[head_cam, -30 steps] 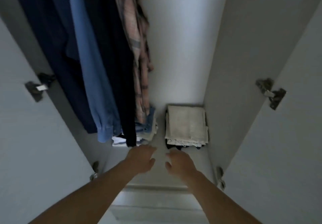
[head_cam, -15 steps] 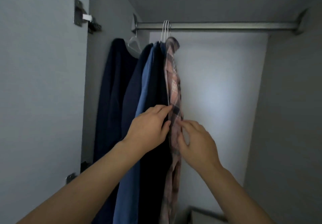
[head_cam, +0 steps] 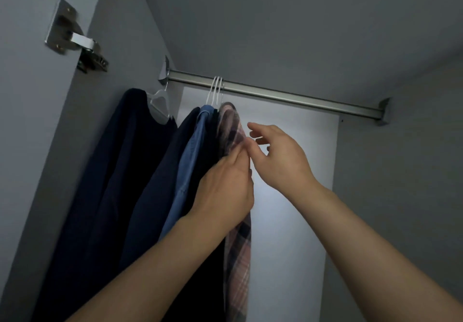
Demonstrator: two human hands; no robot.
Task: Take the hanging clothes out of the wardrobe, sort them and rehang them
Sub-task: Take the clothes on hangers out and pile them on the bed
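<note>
Landmark: the wardrobe rail (head_cam: 288, 96). Below it, your left hand (head_cam: 225, 188) pinches the plaid shirt (head_cam: 238, 259) at its front edge. The shirt's long axis hangs straight down from the rail. Your right hand (head_cam: 280, 156), grip loose and empty, sits just right, nearer the hanger hooks (head_cam: 216, 91) above.
</note>
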